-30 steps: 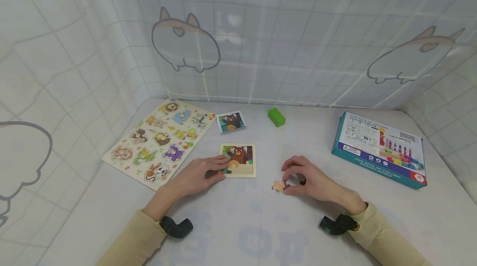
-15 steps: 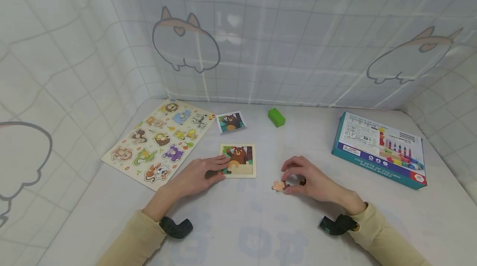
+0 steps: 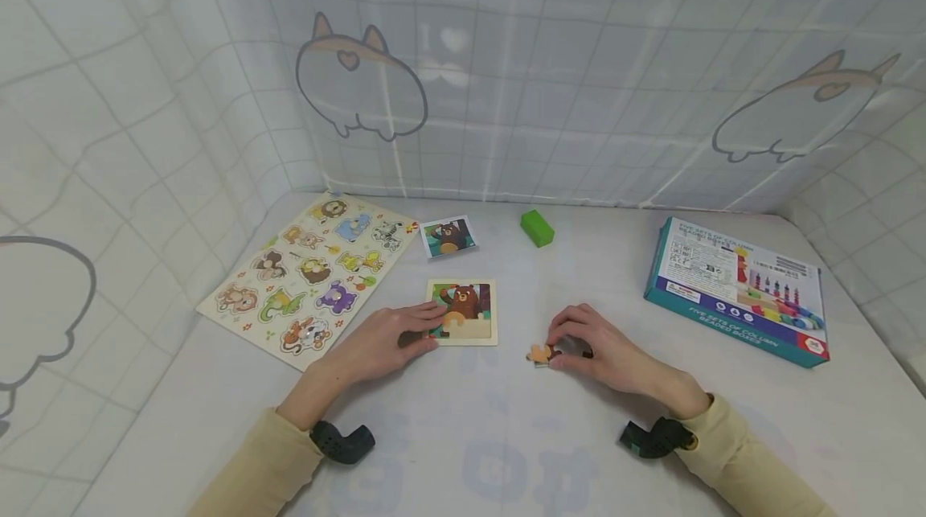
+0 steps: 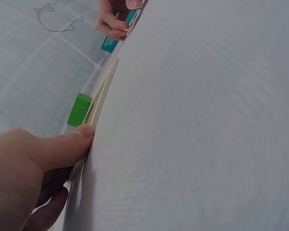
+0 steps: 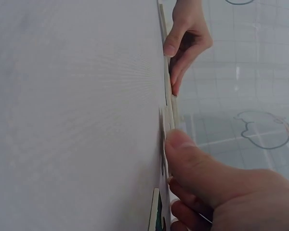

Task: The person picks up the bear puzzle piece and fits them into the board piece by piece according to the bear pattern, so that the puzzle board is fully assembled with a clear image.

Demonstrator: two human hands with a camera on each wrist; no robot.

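Observation:
In the head view a small square bear puzzle tray (image 3: 475, 330) lies mid-table, partly filled, its bare wood showing along the bottom. My left hand (image 3: 389, 340) holds its left side, fingers over the picture and thumb at the near left corner; the left wrist view shows the thumb (image 4: 82, 132) against the tray's edge. To the right, my right hand (image 3: 608, 352) pinches a peach-and-brown jigsaw piece (image 3: 538, 354) between thumb and fingers, low over the table. Another jigsaw piece (image 5: 155, 211) shows beside that hand in the right wrist view, mostly hidden from the head.
An animal peg puzzle board (image 3: 340, 264) lies at the left. Behind the tray are a bear picture card (image 3: 449, 237) and a green block (image 3: 537, 228). A teal-edged toy box (image 3: 738, 289) rests at the right. Patterned cloth walls (image 3: 521, 83) close off the back and sides.
The right fingers have shifted slightly on the jigsaw piece, which now sits tilted and a little farther from the body. The left hand and the tray have stayed in place.

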